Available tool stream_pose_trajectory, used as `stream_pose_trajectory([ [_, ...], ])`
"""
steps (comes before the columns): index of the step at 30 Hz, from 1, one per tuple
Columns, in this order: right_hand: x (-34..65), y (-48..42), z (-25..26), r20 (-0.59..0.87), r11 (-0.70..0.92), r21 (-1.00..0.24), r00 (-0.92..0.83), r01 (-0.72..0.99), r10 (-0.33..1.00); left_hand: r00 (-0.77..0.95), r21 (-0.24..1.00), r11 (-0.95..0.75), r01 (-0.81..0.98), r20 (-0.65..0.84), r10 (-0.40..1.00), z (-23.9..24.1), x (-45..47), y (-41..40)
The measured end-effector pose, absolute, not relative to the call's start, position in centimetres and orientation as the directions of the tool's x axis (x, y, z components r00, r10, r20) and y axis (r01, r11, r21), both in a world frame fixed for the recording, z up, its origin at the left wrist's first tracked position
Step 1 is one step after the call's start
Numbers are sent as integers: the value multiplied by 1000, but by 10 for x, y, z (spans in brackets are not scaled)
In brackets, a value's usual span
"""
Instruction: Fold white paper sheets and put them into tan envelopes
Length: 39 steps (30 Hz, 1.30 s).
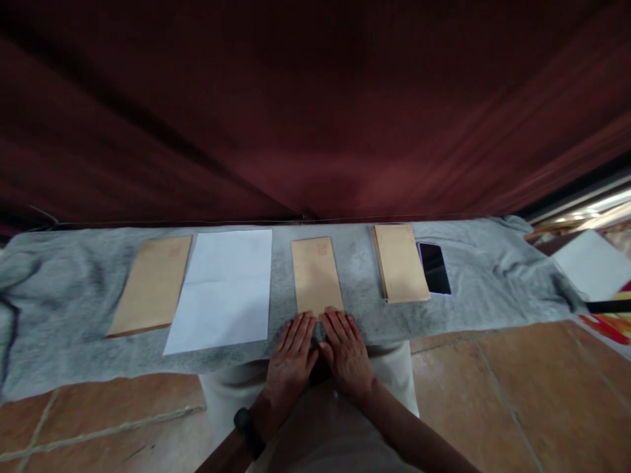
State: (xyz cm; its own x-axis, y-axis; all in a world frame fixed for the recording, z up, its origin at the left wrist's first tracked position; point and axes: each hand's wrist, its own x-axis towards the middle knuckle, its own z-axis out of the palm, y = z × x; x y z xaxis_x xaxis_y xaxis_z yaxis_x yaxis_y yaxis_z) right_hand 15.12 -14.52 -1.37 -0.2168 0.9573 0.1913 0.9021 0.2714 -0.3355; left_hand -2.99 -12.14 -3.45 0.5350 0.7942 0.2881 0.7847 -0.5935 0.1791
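Observation:
A brown paper envelope (316,272) with small red print at its top right lies flat on the grey cloth in front of me. Both hands press on its near end. My left hand (292,351) rests flat with outstretched fingers on the near left part. Beside it, my right hand (346,351) lies flat on the near right part, fingers straight. Neither hand grasps anything. The envelope's near edge is hidden under the fingers. To the left lies a white paper sheet (229,292) with a faint crease across it.
Brown envelopes (155,282) lie at the left, partly under the white sheet. Another stack of envelopes (401,263) sits at the right, next to a dark-screened phone (434,268). Grey cloth (483,276) covers the narrow table. A dark red curtain (315,131) hangs behind it.

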Motion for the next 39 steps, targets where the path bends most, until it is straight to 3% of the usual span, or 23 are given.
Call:
stream_pose_trajectory([
  [12,151,-144,-14,197,231,-284,-179,930,964,578,106,-623,775,279,767,-35,-25,-116],
  [24,162,-152,-26,235,208,-255,-148,944,961,501,80,-549,832,318,805,-28,-24,-124],
  [33,160,-148,-22,218,275,-301,-215,913,952,482,139,-509,850,187,856,-38,1,-130],
  [39,154,-147,-15,185,268,-311,-218,912,958,503,125,-528,840,184,844,-34,-3,-129],
])
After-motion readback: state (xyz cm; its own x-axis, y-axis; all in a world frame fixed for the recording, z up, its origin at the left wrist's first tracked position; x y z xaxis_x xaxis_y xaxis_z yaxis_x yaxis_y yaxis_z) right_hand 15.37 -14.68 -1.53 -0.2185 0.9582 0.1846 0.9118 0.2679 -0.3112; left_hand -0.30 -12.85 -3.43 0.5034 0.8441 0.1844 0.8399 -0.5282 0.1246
